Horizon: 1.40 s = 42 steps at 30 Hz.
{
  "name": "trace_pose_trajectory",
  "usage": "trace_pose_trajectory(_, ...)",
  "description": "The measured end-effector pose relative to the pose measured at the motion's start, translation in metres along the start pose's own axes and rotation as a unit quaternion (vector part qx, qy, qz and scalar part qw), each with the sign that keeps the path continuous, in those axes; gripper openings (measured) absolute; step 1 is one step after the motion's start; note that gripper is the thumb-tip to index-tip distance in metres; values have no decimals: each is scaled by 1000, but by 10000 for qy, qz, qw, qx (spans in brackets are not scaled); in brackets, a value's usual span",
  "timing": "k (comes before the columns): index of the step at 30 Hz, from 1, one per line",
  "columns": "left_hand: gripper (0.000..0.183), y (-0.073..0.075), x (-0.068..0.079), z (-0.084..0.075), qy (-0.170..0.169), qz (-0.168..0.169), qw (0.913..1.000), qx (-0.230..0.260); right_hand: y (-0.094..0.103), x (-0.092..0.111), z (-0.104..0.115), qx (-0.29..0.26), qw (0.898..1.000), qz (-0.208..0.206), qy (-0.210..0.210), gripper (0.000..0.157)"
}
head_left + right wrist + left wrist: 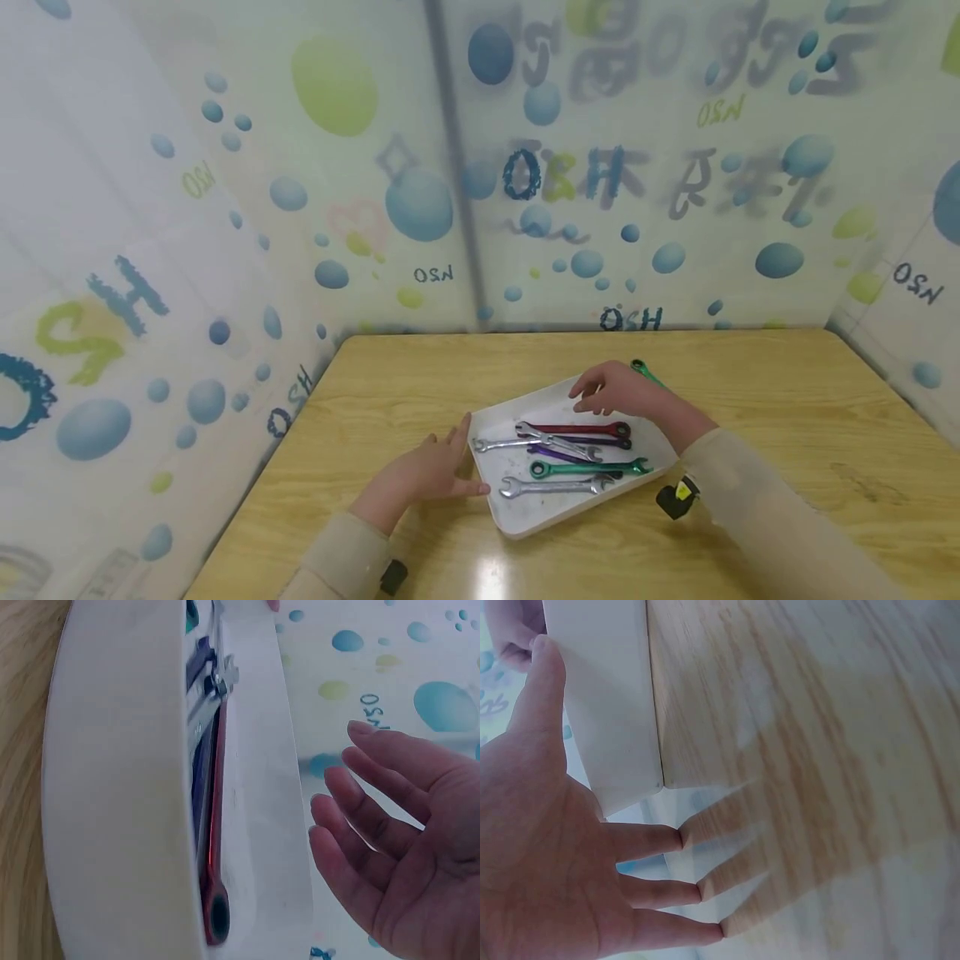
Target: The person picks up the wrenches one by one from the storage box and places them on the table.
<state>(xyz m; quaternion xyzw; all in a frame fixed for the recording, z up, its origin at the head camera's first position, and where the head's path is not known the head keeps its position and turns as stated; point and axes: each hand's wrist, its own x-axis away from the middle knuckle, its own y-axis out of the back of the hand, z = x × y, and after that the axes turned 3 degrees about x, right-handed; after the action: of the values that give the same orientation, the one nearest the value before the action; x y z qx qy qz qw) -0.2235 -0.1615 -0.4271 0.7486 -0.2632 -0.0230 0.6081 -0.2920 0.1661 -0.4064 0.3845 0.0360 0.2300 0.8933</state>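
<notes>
A white tray (pixel 570 512) on the table holds several wrenches. Among them are a red wrench (pixel 573 430), a purple wrench (pixel 553 455), a green wrench (pixel 592 468) and a silver wrench (pixel 557 487) nearest the front. My left hand (pixel 429 472) is spread at the tray's left end, its fingers straight, with the thumb and a fingertip at the rim. Over the far right side of the tray is my right hand (pixel 621 390), fingers loosely bent and nothing in them. Beyond it lies another green wrench (pixel 645 371), partly hidden by that hand.
The wooden table (pixel 405 375) ends against a patterned curtain (pixel 555 275) at the back, and similar sheeting hangs along the left and right. Small black devices (pixel 677 497) are strapped at both wrists.
</notes>
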Motion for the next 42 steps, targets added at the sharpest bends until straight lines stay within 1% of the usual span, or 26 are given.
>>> trace_pose_trajectory(7, 116, -1, 0, 2, -17, -33, 10000, 17, -20, -14, 18, -70, 9995, 308, -15, 23)
trace_pose_trajectory(16, 115, 0, 1, 0, 44, -53, 10000, 38, -40, -25, 35, -148, 9987, 428, -237, 20)
trace_pose_trajectory(21, 115, -1, 1, 1, 12, -72, 10000, 3, -49, -33, 40, -286, 9975, 606, -231, 17)
trace_pose_trajectory(30, 115, -1, 0, 2, 8, -78, 10000, 8, -63, -45, 38, -671, 9925, 1018, 97, 22)
trace_pose_trajectory(36, 115, 0, 1, 0, -7, -78, 10000, -35, -68, -52, 32, -709, 9894, 1239, 252, 19)
trace_pose_trajectory(38, 114, 1, 1, -1, -12, -65, 10000, -14, -70, -54, 30, -683, 9887, 1294, 314, 18)
trace_pose_trajectory(42, 114, 1, 1, -1, 4, -56, 10000, -43, -74, -57, 27, -378, 9890, 1264, 669, 21)
